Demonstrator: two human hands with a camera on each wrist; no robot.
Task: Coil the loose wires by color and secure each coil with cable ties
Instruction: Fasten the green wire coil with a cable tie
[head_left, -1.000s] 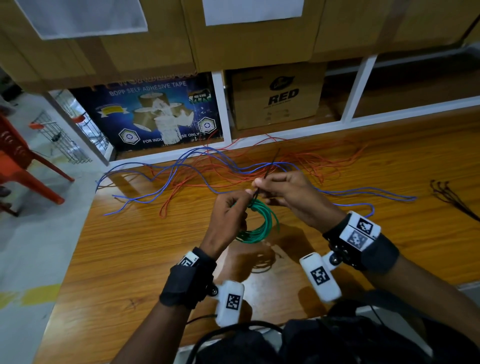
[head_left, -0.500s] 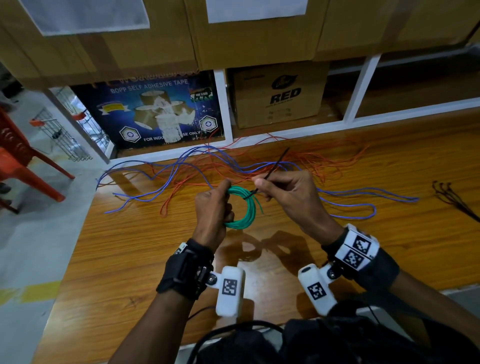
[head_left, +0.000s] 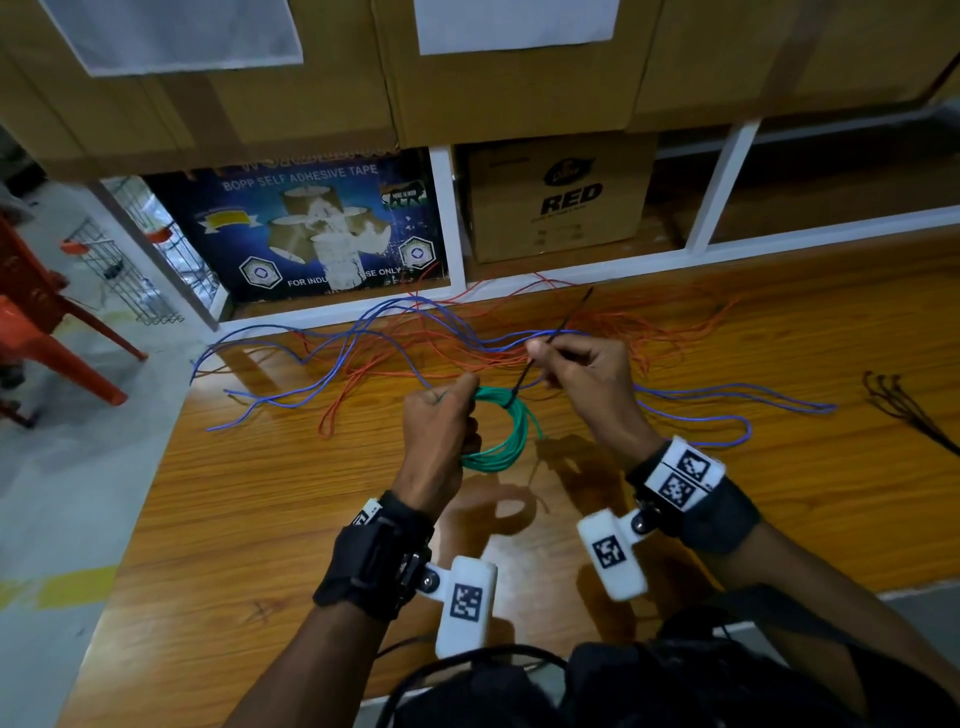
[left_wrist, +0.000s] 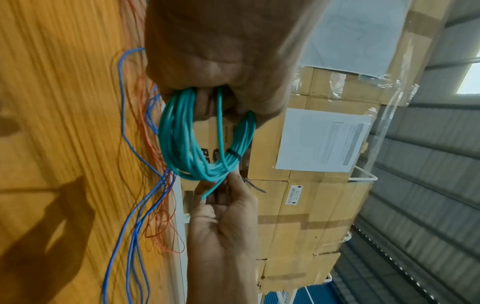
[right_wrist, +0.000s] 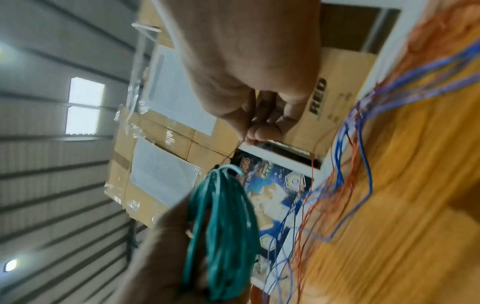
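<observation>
Since the earlier frames the right hand (head_left: 582, 374) had drawn the tail of the black cable tie (head_left: 550, 340) farther up and away from the green coil (head_left: 498, 431), and the tie's loop now sat snug round the bundle, as the left wrist view showed (left_wrist: 233, 154). The green coil hung in the air above the wooden tabletop (head_left: 260, 519), gripped on its near-left side by the left hand (head_left: 441, 431), whose fingers were curled tightly round the strands. On the coil's far-right side, the right hand's thumb and forefinger were pinched on the tie's tail, the other fingers folded in, just beside the coil but not touching it. One loose green wire end (left_wrist: 211, 190) poked out of the coil toward the right hand. The step in hand appeared to be cinching the tie on the green coil; the next move likely called for a final firm pull, then setting the coil down. Beyond the coil, blue wires (head_left: 311, 358) and red wires (head_left: 649, 332) lay loose and tangled on the tabletop, uncoiled, and well to the coil's right lay spare cable ties (head_left: 904, 405).
</observation>
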